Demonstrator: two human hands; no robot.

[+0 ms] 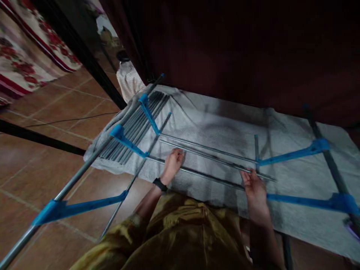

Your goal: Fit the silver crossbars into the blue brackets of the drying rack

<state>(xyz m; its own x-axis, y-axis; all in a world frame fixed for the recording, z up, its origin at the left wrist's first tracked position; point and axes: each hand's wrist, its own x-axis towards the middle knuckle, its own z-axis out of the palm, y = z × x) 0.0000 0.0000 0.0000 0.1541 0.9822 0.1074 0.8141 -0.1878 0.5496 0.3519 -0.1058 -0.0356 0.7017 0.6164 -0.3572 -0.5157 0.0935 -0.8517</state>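
A loose thin metal rod slants across the frame, between two rods that join blue plastic brackets. My left hand, with a dark band on its wrist, has its fingers curled at the rod's left part. Toward the other end, my right hand grips the same rod from below, thumb and fingers around it. The far cross rod runs just beyond it. Nearer to me, the near cross rod passes behind both hands. A blue bracket stands left, and another blue bracket stands right.
Several metal rods lie side by side on the grey cloth at the left. Long frame poles with blue brackets extend over the tiled floor. A dark curtain hangs behind; black bars cross the left side.
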